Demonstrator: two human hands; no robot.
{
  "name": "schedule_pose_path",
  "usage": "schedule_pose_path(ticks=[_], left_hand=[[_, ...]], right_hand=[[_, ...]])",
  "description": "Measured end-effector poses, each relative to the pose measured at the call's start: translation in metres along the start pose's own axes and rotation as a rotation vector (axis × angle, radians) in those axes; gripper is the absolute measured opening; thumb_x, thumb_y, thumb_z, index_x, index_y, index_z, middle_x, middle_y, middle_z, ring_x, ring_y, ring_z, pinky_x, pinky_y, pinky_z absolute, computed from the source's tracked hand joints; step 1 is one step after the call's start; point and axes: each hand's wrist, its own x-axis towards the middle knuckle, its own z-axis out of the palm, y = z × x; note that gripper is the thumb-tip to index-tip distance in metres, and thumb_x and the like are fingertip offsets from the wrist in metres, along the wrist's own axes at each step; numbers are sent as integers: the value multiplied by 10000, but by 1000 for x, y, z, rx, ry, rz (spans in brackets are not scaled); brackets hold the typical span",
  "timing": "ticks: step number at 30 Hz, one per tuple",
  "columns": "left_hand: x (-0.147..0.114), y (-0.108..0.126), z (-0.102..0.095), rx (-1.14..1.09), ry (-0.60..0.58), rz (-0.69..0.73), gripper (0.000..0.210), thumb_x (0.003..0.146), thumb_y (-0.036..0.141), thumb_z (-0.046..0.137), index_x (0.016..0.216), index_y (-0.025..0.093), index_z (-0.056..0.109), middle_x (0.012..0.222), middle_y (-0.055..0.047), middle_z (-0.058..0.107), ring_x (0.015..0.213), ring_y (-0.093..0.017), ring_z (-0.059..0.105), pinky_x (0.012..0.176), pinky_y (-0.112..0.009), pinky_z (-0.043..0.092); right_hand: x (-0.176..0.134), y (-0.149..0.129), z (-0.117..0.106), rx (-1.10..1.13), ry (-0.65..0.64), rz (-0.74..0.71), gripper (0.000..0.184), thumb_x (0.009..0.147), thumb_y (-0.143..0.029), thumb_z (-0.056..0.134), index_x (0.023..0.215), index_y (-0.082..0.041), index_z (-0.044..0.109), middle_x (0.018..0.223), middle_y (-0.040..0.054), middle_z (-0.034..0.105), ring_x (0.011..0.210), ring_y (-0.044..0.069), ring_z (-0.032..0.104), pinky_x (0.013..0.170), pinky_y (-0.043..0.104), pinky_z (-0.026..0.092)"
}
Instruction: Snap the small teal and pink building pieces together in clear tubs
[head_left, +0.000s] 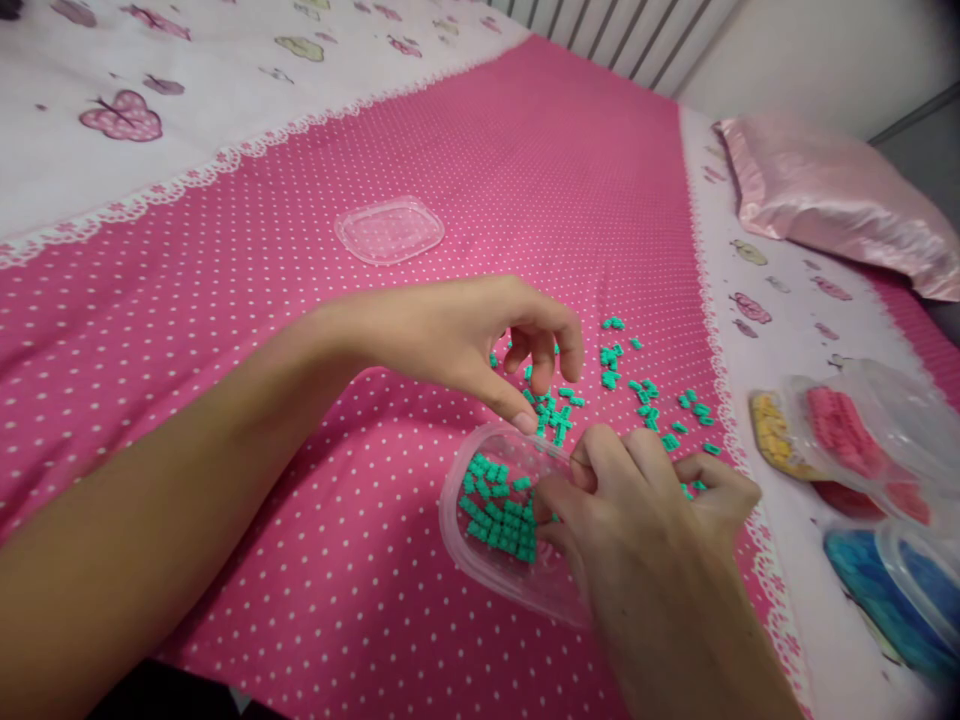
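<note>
A clear plastic container (453, 530) stands on the pink bedspread with many small green toy building blocks (510, 528) inside, several joined into a sheet. My right hand (630, 530) reaches over its right side, thumb and forefinger pinched low inside it with a bit of green showing between them. My left hand (495, 335) hovers above the far rim, fingers curved and apart, thumb tip close to the rim; I cannot tell if it touches. Under and beyond its fingers lie loose green blocks (553, 415), with others scattered to the right.
A clear lid (390, 232) lies flat on the polka-dot bedspread (300, 250). At right are containers with yellow pieces (776, 430), pink pieces (844, 430) and blue pieces (885, 590). A shiny pink pillow (832, 200) rests at the far right, near a slatted headboard (615, 35).
</note>
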Motion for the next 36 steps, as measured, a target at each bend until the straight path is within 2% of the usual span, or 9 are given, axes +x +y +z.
schedule_pose_path(ticks=[5,10,17,23,27,32,36], left_hand=[[-1,-1,0,-26,6,-11,303,780,270,860,1045,221,720,985,-13,747,877,-150,669,728,-227,471],[-1,-1,-1,-28,8,-18,350,767,291,869,1080,228,725,999,-18,749,898,-156,670,729,-224,472],[0,0,-1,-25,19,-29,332,738,282,885,1031,226,740,977,-8,746,894,-157,670,742,-227,472],[-1,-3,-1,-20,0,-2,341,771,254,867,1078,235,720,1001,-11,744,917,-155,678,752,-215,488],[-1,-1,-1,-17,1,-10,317,771,276,866,1055,233,732,997,-13,750,903,-159,674,746,-221,475],[0,1,-1,-8,16,-19,284,755,272,872,1005,237,742,963,-3,746,873,-159,660,739,-232,467],[0,0,-2,-18,18,-13,288,754,285,875,1005,241,742,952,-2,748,871,-164,663,735,-233,468]], right_hand=[[-3,5,5,27,58,-47,268,800,-68,595,606,-252,593,683,-19,487,730,191,434,729,399,175],[-2,4,0,29,-13,-18,267,805,-58,599,642,-270,610,731,-7,521,765,214,451,743,411,175],[-1,4,1,44,20,-56,259,771,-57,605,625,-270,587,722,5,518,756,228,427,745,419,170],[2,-3,-2,64,-9,84,281,754,-35,627,588,-259,590,719,1,547,779,214,455,782,424,220],[1,3,-1,54,12,-37,293,783,-40,589,593,-262,603,697,-10,528,751,192,472,770,429,218],[-3,3,-2,54,-29,6,252,821,-98,616,629,-261,626,736,-14,556,774,180,507,815,440,254],[-1,5,-9,63,-39,-13,298,837,-70,608,635,-286,647,741,-9,565,782,190,494,844,446,266]])
